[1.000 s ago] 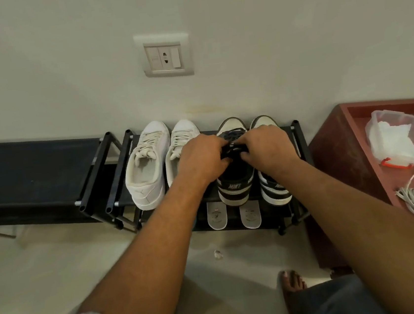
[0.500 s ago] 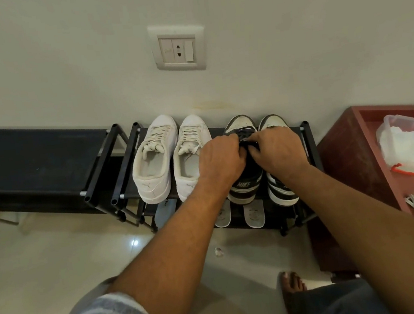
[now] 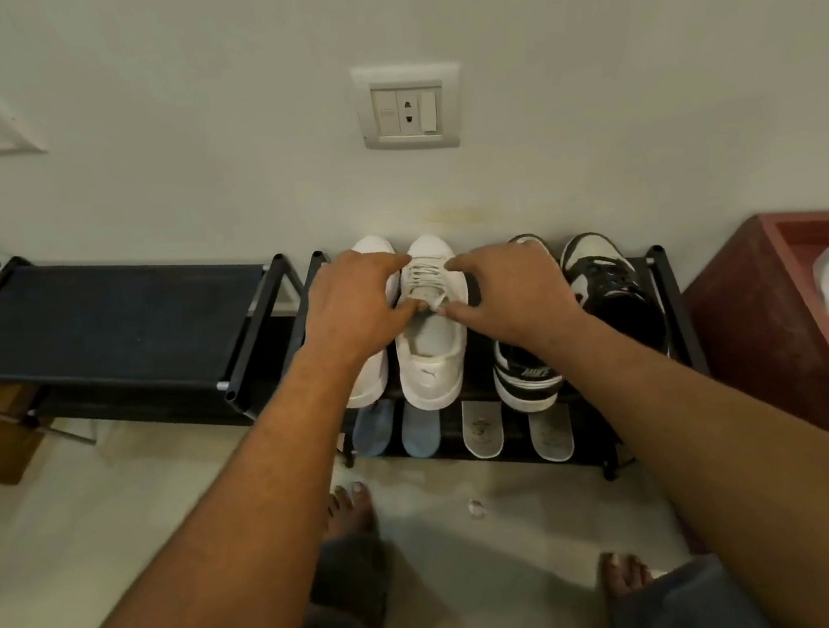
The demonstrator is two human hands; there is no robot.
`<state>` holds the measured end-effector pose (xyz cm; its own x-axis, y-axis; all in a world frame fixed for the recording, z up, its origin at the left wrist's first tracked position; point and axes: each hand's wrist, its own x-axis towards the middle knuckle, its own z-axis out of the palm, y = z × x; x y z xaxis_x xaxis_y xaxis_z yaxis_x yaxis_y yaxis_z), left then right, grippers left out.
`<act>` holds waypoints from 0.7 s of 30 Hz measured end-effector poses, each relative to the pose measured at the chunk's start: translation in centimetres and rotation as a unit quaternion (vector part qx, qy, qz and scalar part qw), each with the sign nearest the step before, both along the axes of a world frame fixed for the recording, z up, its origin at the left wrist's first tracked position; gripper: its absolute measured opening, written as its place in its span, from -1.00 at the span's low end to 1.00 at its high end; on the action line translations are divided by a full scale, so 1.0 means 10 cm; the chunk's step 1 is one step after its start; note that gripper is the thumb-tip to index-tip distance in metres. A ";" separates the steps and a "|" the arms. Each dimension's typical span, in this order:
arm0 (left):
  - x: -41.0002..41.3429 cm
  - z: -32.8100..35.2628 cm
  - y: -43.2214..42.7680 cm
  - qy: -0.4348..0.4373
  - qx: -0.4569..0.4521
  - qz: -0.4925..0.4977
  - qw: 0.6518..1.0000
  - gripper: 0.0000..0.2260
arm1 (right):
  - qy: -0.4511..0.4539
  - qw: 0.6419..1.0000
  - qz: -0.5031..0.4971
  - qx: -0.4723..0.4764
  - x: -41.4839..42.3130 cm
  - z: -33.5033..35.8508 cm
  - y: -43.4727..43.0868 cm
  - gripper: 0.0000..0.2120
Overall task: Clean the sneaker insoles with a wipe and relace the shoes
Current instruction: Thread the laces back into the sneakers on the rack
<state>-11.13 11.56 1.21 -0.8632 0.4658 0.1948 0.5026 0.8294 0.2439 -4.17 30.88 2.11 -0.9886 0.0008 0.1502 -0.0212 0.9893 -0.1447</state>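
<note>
Black rack point(image 3: 677, 315): left hand point(image 3: 350, 310) and right hand point(image 3: 519, 296), fingers spread, touch laces point(image 3: 423, 276) of white sneaker point(image 3: 433, 363).

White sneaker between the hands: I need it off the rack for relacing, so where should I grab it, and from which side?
Judging by its pose, grip the white sneaker at its heel collar, coming from your own side. The heel faces you at the rack's front edge, its mouth gapes for fingers, and the other white sneaker and black-and-white sneaker crowd its flanks.
</note>
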 end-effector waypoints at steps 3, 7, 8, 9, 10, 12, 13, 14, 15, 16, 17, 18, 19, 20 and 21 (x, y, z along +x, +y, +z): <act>0.01 -0.12 -0.03 -0.020 -0.041 0.002 0.999 -0.59 | -0.023 0.999 -0.015 0.032 -0.13 -0.14 -0.26 -0.56; -0.01 -0.23 0.06 -0.010 -0.059 0.023 0.998 -0.64 | -0.021 0.997 -0.023 0.070 -0.25 -0.26 -0.36 -0.84; -0.02 -0.25 0.08 -0.003 -0.059 0.029 0.998 -0.67 | -0.019 0.997 -0.024 0.074 -0.27 -0.28 -0.36 -0.87; -0.03 -0.27 0.08 0.003 -0.054 0.035 0.998 -0.70 | -0.015 0.997 -0.025 0.074 -0.29 -0.28 -0.36 -0.88; -0.03 -0.28 0.09 0.007 -0.046 0.041 0.998 -0.71 | -0.010 0.997 -0.028 0.066 -0.30 -0.29 -0.36 -0.87; -0.04 -0.31 0.09 0.010 -0.032 0.050 0.998 -0.72 | 0.001 0.999 -0.039 0.029 -0.30 -0.28 -0.34 -0.81; -0.04 -0.32 0.10 0.010 -0.028 0.053 0.998 -0.73 | 0.006 0.999 -0.042 0.015 -0.30 -0.29 -0.34 -0.79; -0.04 -0.33 0.11 0.010 -0.028 0.057 0.998 -0.73 | 0.010 0.999 -0.042 0.007 -0.29 -0.30 -0.33 -0.77; -0.04 -0.33 0.12 0.009 -0.029 0.060 0.998 -0.74 | 0.014 0.999 -0.040 0.005 -0.28 -0.32 -0.33 -0.77; -0.04 -0.33 0.13 0.010 -0.030 0.062 0.998 -0.74 | 0.017 0.999 -0.038 0.006 -0.28 -0.33 -0.32 -0.77; -0.04 -0.33 0.14 0.011 -0.030 0.065 0.997 -0.74 | 0.020 0.999 -0.037 0.010 -0.29 -0.34 -0.32 -0.77; -0.04 -0.33 0.16 0.011 -0.030 0.067 0.997 -0.74 | 0.024 0.999 -0.035 0.016 -0.29 -0.35 -0.32 -0.77; -0.03 -0.33 0.17 0.010 -0.031 0.069 0.997 -0.74 | 0.029 0.999 -0.035 0.023 -0.29 -0.36 -0.32 -0.78; -0.03 -0.33 0.18 0.008 -0.033 0.070 0.997 -0.74 | 0.034 0.998 -0.034 0.030 -0.29 -0.36 -0.32 -0.79; -0.03 -0.32 0.19 0.006 -0.033 0.072 0.997 -0.75 | 0.038 0.998 -0.033 0.035 -0.29 -0.37 -0.32 -0.79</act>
<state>-11.44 13.41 -2.01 -0.9197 0.3497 0.1786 0.3801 0.9071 0.1808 -7.08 27.64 -1.59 -0.9726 0.0525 0.2266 0.0363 0.9965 -0.0749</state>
